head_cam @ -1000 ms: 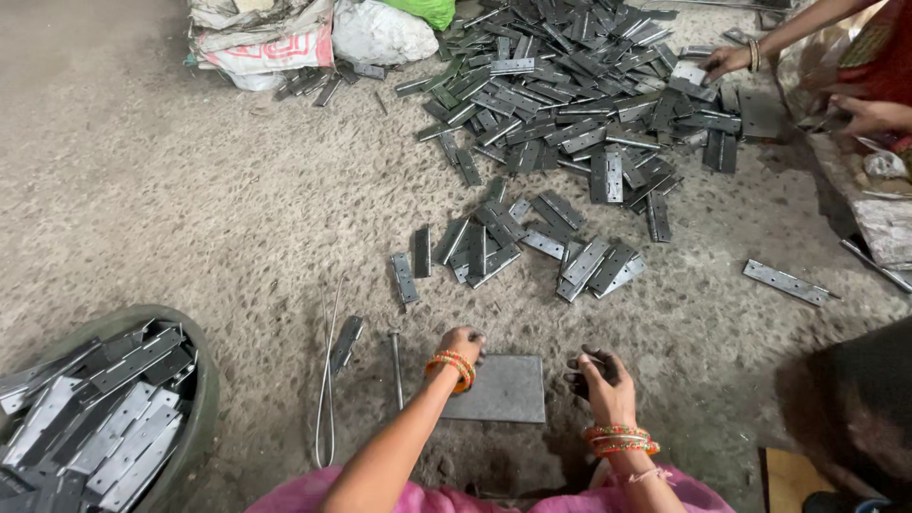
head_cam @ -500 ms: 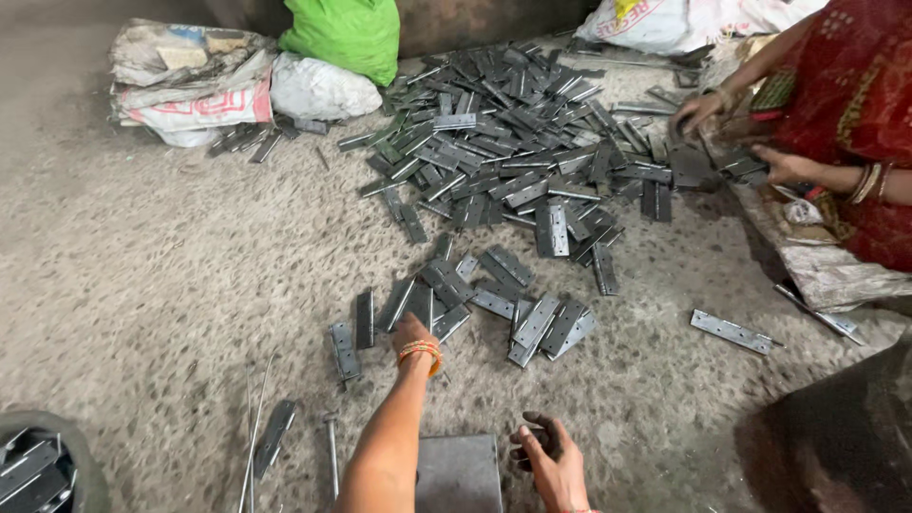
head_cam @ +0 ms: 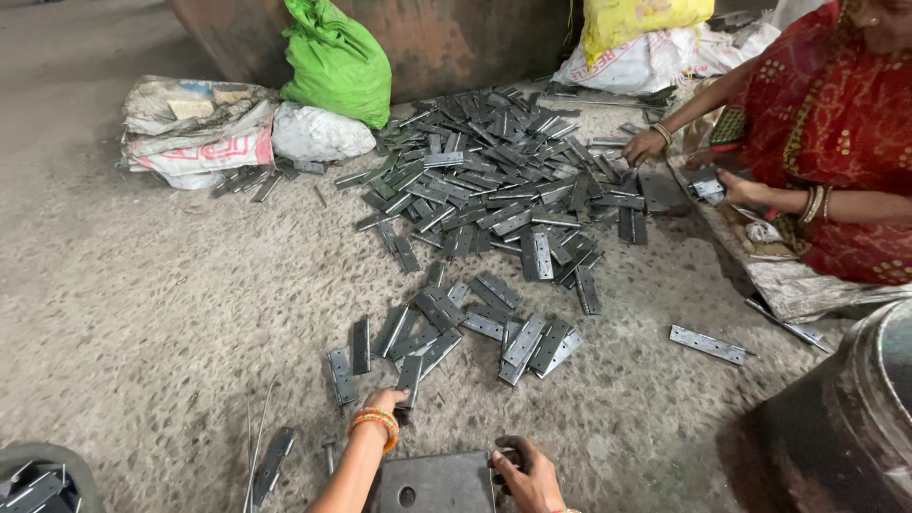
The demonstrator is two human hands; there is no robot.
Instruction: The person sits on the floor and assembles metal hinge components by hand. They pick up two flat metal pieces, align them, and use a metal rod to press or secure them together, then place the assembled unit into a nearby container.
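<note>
Her left hand (head_cam: 388,400) pinches one grey hinge (head_cam: 409,378) at the near edge of the small scatter while the right hand (head_cam: 528,473), fingers curled, steadies the steel block (head_cam: 435,483); best lifted singly, clear of neighbours.

Grey metal hinge (head_cam: 409,378), folded flat on floor, under left-hand fingers, nearest small pile.

The hinges (head_cam: 494,199) heaped in the upper middle of the frame are grey metal with a dull sheen, on a rough, gritty concrete floor (head_cam: 142,285). The block (head_cam: 437,483) at the bottom edge is dark, matt metal. The green bag (head_cam: 334,62) at upper left is glossy plastic, the sacks (head_cam: 195,133) beside it woven and soiled.
</note>
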